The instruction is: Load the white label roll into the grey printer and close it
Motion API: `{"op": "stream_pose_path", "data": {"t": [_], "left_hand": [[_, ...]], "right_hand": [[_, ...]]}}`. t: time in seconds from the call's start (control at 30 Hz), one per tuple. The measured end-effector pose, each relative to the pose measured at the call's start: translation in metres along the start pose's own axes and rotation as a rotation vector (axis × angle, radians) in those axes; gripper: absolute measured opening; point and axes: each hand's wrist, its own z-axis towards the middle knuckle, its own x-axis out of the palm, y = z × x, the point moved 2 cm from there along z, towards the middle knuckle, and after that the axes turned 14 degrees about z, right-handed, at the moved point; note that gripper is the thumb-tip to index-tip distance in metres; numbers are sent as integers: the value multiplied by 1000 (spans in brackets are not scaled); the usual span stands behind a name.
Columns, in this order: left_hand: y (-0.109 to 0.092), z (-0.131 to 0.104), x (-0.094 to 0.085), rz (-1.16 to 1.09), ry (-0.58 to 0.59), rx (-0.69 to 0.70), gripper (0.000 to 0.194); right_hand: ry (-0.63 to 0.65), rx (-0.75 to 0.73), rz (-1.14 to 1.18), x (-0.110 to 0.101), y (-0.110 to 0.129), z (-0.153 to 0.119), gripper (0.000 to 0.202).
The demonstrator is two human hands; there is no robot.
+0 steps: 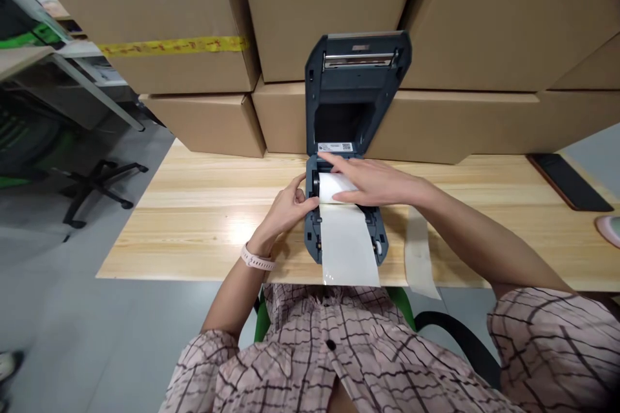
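Observation:
A dark grey label printer stands on the wooden table with its lid raised. Inside lies a white label roll, and its strip runs over the printer's front toward the table edge. My left hand is at the printer's left side, fingers bent round the edge and thumb by the roll's left end; whether it grips anything is unclear. My right hand rests over the roll with its fingers spread, touching the paper and hiding the roll's right end.
Cardboard boxes are stacked behind the printer. A loose paper strip hangs over the front edge of the table, right of the printer. A black phone lies at the far right, near a pink-rimmed object.

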Motion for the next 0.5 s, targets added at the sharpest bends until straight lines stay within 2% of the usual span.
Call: {"op": "stream_pose_path", "data": {"t": [0.13, 0.23, 0.37, 0.43, 0.5], "left_hand": [[-2, 1, 0, 50, 1, 41, 67], [-6, 1, -2, 107, 7, 52, 62], [-10, 0, -4, 144, 17, 48, 69], [-9, 0, -4, 146, 22, 46, 70], [-8, 0, -3, 153, 20, 44, 69]], "right_hand": [[104, 26, 70, 18, -25, 23, 104], [157, -28, 134, 9, -19, 29, 108], [235, -154, 346, -35, 0, 5, 105], [164, -217, 420, -65, 1, -18, 109], [13, -212, 456, -89, -10, -42, 115]]}}
